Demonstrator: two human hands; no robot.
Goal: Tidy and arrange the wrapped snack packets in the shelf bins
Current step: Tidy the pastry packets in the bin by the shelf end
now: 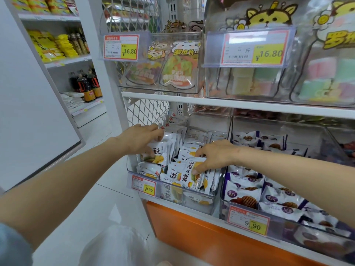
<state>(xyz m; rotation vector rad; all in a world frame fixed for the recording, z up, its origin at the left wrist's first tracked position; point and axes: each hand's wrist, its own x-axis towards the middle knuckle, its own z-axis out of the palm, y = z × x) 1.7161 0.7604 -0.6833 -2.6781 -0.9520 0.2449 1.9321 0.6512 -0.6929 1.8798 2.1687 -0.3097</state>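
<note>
Both hands are in the bin [192,200], a clear tub on the bottom shelf, just under frame centre at 6 o'clock. It is full of white packets [151,169] printed in yellow, some upright in rows at the back, others lying loose along the front. My left hand [142,138] is at the bin's 10 o'clock corner with its grip closed: fingers curled over the top of an upright stack [163,150], thumb side low against its face. My right hand [213,154] comes in from 3 o'clock. Its grip pinches the front packet [190,175], with the thumb flat on the printed face and the fingers hooked behind the top edge. That packet leans tilted against the ones behind it, near the bin's front wall. The right forearm crosses above the purple packets [244,192], which lie at 3 o'clock of the bin. A 9.90 tag [143,185] hangs on the bin's front at 7 o'clock. White mesh [146,112] closes the shelf end at 11 o'clock, just behind the left hand. Above, at 12 o'clock, candy bags [178,62] stand in a clear tub beside a 16.80 tag [121,47]. An orange panel [192,227] runs under the shelf. Dark bottles [86,87] stand on a far rack at 10 o'clock.
</note>
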